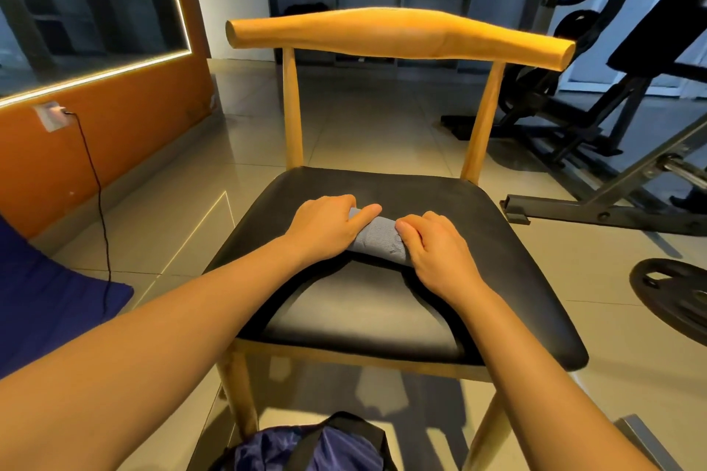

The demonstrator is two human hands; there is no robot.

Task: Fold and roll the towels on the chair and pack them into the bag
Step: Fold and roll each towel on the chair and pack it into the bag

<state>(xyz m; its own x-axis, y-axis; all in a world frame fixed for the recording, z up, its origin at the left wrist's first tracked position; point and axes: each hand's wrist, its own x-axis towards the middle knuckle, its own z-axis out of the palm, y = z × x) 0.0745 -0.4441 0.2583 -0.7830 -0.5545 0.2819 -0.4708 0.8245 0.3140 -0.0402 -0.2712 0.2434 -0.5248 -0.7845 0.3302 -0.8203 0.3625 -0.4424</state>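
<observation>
A small grey towel point(377, 239), rolled into a short tube, lies in the middle of the black seat of a wooden chair point(382, 317). My left hand point(325, 227) grips the roll's left end, with the thumb lying along its top. My right hand point(436, 249) curls its fingers over the roll's right end. Only the middle of the towel shows between the hands. A dark blue bag point(310, 447) with black straps sits on the floor below the seat's front edge, its opening facing up.
Gym machines and a bench frame point(612, 172) stand close on the right, with a weight plate point(673, 298) on the floor. An orange wall with a hanging black cable point(95, 183) runs along the left. Blue fabric point(46, 298) lies at the left edge.
</observation>
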